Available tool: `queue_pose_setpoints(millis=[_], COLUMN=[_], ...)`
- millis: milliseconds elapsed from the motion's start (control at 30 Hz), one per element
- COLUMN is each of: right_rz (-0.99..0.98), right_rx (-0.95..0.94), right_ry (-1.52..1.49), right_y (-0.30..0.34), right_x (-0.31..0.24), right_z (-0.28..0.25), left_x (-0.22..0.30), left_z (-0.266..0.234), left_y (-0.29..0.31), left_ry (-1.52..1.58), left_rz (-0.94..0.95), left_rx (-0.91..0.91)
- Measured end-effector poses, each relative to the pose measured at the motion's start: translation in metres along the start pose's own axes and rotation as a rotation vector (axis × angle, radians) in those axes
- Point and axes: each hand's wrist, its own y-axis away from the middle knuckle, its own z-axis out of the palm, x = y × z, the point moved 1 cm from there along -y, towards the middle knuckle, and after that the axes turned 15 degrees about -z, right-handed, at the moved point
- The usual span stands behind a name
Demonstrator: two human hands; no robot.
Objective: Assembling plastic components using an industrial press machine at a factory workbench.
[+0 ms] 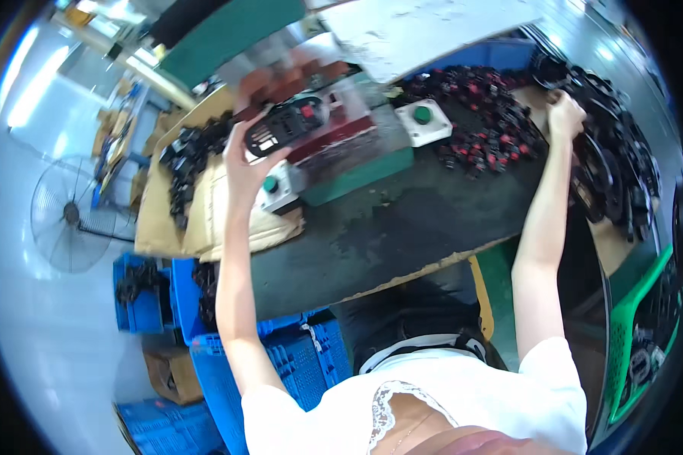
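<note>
My left hand [244,161] is closed on the edge of a black plastic housing [277,130] that has slots, pale metal-looking strips and a small red piece. It holds the housing up beside the fixture [334,140] of the machine, near its reddish blocks. To the right, my right hand [566,115] is stretched out with its fingers curled closed, at the edge of a heap of black curved parts [611,144]. What its fingers hold, if anything, is hidden.
Small black-and-red parts [493,129] lie heaped on the bench [372,235]. Two white boxes with green buttons [423,115] flank the machine. Cardboard [205,220] with black parts is at left. Blue crates [296,364] stand below, a green basket [622,356] at lower right, a fan [71,212] far left.
</note>
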Motion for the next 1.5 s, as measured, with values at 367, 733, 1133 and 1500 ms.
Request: queue_pose_setpoints(millis=[367, 733, 1133, 1500], right_rz=[-0.409, -0.453, -0.666, -0.554], right_rx=[0.382, 0.232, -0.163, -0.65], right_ry=[-0.023, 0.122, -1.169, -1.671], right_y=[-0.054, -0.014, 0.088, 0.128], right_x=[0.069, 0.009, -0.145, -0.293], right_z=[0.036, -0.065, -0.129, -0.088], left_x=[0.016, -0.066, -0.269, -0.176], left_z=[-0.092, -0.176, -0.2, -0.174], left_y=[0.103, 0.242, 0.344, 0.342], left_ry=[-0.093, -0.104, -0.465, -0.393], left_rz=[0.086, -0.476, -0.966, -0.604], left_rx=[0.304, 0.828, 0.94, 1.108])
